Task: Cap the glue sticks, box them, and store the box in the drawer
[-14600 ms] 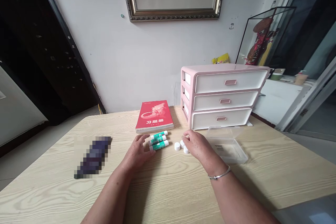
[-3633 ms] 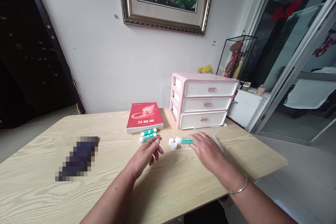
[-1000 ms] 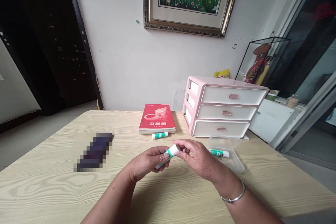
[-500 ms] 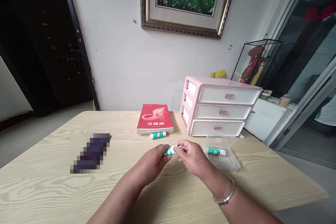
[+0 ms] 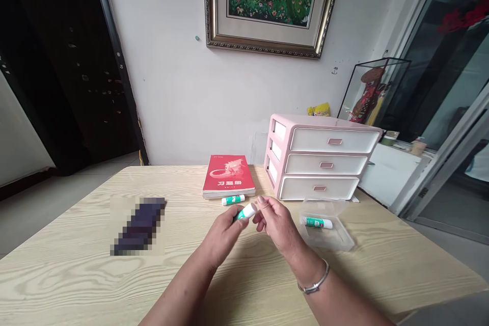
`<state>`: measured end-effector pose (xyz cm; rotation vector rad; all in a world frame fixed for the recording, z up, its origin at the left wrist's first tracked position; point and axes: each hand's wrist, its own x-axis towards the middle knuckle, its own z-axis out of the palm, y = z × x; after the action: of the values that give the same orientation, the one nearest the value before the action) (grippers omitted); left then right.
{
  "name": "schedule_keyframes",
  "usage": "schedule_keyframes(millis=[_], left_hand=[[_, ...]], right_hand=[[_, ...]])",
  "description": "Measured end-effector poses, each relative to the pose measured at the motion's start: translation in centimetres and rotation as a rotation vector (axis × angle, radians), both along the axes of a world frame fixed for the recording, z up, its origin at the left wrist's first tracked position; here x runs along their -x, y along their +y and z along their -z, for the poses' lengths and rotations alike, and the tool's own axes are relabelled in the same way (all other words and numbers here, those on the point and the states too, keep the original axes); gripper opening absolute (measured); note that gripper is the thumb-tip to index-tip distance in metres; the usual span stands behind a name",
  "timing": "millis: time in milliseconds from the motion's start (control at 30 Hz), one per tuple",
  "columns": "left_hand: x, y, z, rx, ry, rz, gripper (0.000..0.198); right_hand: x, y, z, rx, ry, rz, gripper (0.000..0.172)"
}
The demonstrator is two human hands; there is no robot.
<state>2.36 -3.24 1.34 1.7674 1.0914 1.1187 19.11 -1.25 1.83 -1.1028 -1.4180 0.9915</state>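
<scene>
- Left hand (image 5: 222, 234): closed around the lower, green-labelled end of a glue stick (image 5: 244, 212), thumb and fingers wrapped on the barrel.
- Right hand (image 5: 277, 224): not holding anything; fingers loosely curled and slightly spread, raised just beside the stick's white upper end, with a narrow gap and no contact seen.
- Long axis of held stick: tilted, running from lower left at the left hand to upper right toward the right fingertips (image 5: 262, 202). Left hand nearer, by contact; right hand next.
- Held stick: above the light wood tabletop (image 5: 78, 277), between both hands. Cap seating at white end: too small to tell.
- Second glue stick (image 5: 233, 199): lying almost level, at the foot of a red paperback book (image 5: 228, 175).
- Third glue stick (image 5: 317, 222): lying inside a clear plastic box (image 5: 340, 237), right of the right hand.
- Pink three-drawer organiser (image 5: 324, 159): behind the box, drawers shut.
- Silver bangle (image 5: 314, 282): on right wrist.
- Dark pixelated object (image 5: 139, 225): far left on table, unidentifiable.
</scene>
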Motion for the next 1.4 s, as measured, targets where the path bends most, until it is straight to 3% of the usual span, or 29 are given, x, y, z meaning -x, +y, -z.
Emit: schedule_keyframes(millis=[133,267,500,700,833,933,1067,1167,1300,1400], left_hand=[[0.2,0.5,0.3,0.232,-0.341,-0.044,0.050],[0.3,1.4,0.9,0.358,-0.485,-0.114,0.052],[0.3,1.4,0.5,0.428,-0.642,-0.112,0.043],[0.1,1.1,0.4,0.430,-0.648,-0.145,0.043],[-0.6,0.8,0.9,0.341,-0.296,-0.138,0.049],[-1.5,0.2,1.0,0.269,-0.018,-0.038,0.050],[-2.3,-0.7,0.7,0.217,0.044,0.180,0.054],[-2.0,-0.9,0.6,0.246,0.058,0.256,0.061],[-1.2,-0.4,0.4,0.257,0.042,0.153,0.067],[-1.0,-0.2,0.2,0.249,0.014,0.095,0.065]], right_hand=[[-0.3,0.3,2.8,-0.114,-0.078,0.105,0.048],[-0.4,0.7,5.4,-0.111,-0.182,0.092,0.047],[-0.6,0.9,6.0,-0.071,-0.177,0.084,0.048],[-0.3,0.1,5.4,-0.094,-0.139,0.032,0.045],[0.0,-1.3,4.4,-0.172,-0.085,-0.023,0.039],[0.3,-2.4,3.9,-0.208,-0.100,-0.067,0.036],[-0.2,-3.3,3.8,-0.095,-0.100,-0.099,0.023],[-2.5,-3.5,3.3,0.041,-0.043,-0.050,0.028],[-8.7,-3.3,1.0,0.082,-0.006,0.094,0.037],[-13.8,-2.8,-0.7,0.042,-0.188,0.194,0.036]])
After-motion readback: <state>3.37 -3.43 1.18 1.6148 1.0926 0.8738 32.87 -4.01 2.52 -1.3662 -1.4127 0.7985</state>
